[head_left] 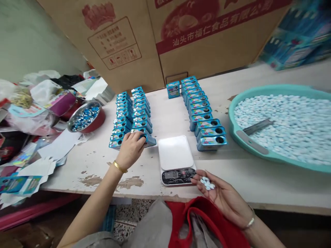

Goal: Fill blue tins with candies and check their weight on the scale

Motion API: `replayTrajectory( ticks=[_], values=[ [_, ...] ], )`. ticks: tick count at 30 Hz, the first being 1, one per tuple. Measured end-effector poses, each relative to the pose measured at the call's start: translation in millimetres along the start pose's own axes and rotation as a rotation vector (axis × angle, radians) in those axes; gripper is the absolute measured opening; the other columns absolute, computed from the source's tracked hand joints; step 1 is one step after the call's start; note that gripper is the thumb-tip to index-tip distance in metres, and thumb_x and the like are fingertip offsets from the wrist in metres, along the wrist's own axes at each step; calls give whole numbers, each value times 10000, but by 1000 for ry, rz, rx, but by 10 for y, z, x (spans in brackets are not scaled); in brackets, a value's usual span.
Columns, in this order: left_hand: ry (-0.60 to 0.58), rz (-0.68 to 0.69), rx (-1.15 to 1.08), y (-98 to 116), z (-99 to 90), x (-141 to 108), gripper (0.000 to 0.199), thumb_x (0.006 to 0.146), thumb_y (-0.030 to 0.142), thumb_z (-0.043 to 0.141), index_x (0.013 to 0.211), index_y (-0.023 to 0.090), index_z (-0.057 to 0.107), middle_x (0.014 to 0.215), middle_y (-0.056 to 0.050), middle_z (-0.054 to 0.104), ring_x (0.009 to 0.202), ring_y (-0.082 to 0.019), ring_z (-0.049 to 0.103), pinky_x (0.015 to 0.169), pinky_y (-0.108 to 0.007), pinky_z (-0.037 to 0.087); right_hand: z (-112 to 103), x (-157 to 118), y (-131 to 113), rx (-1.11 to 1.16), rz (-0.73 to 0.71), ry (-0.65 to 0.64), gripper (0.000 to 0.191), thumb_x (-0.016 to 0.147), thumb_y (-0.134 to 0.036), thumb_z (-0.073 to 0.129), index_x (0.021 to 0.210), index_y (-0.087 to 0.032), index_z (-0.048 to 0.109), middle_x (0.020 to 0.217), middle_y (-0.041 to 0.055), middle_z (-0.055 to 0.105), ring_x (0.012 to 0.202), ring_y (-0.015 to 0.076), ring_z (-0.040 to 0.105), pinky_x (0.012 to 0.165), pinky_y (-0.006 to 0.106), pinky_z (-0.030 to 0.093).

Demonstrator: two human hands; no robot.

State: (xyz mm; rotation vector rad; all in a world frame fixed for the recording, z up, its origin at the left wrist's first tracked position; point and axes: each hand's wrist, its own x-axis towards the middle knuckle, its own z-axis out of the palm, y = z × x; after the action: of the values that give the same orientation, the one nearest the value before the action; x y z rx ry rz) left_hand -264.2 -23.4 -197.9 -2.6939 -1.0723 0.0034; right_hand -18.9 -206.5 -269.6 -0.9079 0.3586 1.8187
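My left hand (131, 147) is closed over the top of a small blue tin (150, 140) at the front end of the left-hand rows of tins (141, 111). Several pale blue and white candies (207, 183) lie in the cupped palm of my right hand (227, 198), which is turned up just right of the scale's front edge. Between the hands stands a white kitchen scale (176, 153) with a bare plate; its display appears to read 0.0. To the right of it runs a row of blue tins (202, 111) with round dark openings showing on top.
A turquoise basin (239, 136) of candies, with a metal scoop (258, 126) in it, stands at right. At left are a red-sided bowl (97, 120) of small shiny blue pieces and piled packaging (38, 155). A large carton (207, 44) closes off the back.
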Motion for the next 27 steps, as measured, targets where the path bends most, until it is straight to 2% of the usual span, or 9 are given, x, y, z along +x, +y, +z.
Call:
replayTrajectory(
  ticks=[4,7,10,13,16,18,21,24,27],
  values=[
    [-51,139,-96,389,-295,288,251,921,363,441,843,163,570,1015,-94,586,866,-199,551,740,-322,449,22,-58,54,11,-14,-18,148,803,-124,597,926,-90,673,883,118,727,829,167,704,724,215,574],
    [-129,236,-112,666,-283,481,192,903,332,483,899,160,567,980,-81,592,841,-196,562,717,-308,448,-3,-78,91,5,-22,-36,148,805,-140,602,921,-85,675,871,122,725,857,187,701,710,223,573],
    [-189,257,-124,807,-195,591,159,884,293,516,951,152,550,973,-78,606,848,-205,575,712,-308,450,-57,-81,98,-6,-51,-64,150,799,-153,616,917,-83,679,855,121,724,857,194,700,703,223,569],
    [-150,255,-223,771,-171,592,269,847,349,580,1015,147,522,1035,-89,613,921,-223,581,777,-327,456,-114,-72,78,-6,-54,-61,156,806,-165,611,925,-92,679,855,113,724,847,183,699,700,219,567],
    [16,179,-403,598,-193,493,413,819,451,603,1087,157,494,1115,-98,596,1006,-224,569,862,-346,451,-154,-51,51,2,-55,-42,164,806,-155,599,939,-94,675,870,115,720,836,173,694,682,208,564],
    [122,42,-516,458,-189,386,363,846,439,570,1075,166,506,1054,-77,612,948,-184,585,838,-316,465,-170,-33,33,20,-60,-14,163,799,-135,594,936,-99,673,850,102,713,781,148,685,651,193,556],
    [209,-148,-626,296,-122,186,213,876,351,542,990,170,545,920,-36,627,783,-124,586,724,-258,476,-182,-12,5,53,-49,27,145,790,-122,590,908,-110,673,763,53,682,620,93,620,544,162,521],
    [235,-260,-670,232,0,-16,159,865,302,557,957,172,568,869,-18,634,714,-101,570,663,-231,466,-174,-3,-13,51,-20,15,135,784,-144,605,900,-117,670,715,19,644,533,67,544,437,144,452],
    [231,-309,-722,239,124,-166,177,858,297,568,984,172,576,864,-15,639,714,-95,578,678,-229,476,-145,2,-7,17,-29,50,142,786,-174,617,907,-120,671,730,25,648,587,84,571,491,161,486]
  ],
)
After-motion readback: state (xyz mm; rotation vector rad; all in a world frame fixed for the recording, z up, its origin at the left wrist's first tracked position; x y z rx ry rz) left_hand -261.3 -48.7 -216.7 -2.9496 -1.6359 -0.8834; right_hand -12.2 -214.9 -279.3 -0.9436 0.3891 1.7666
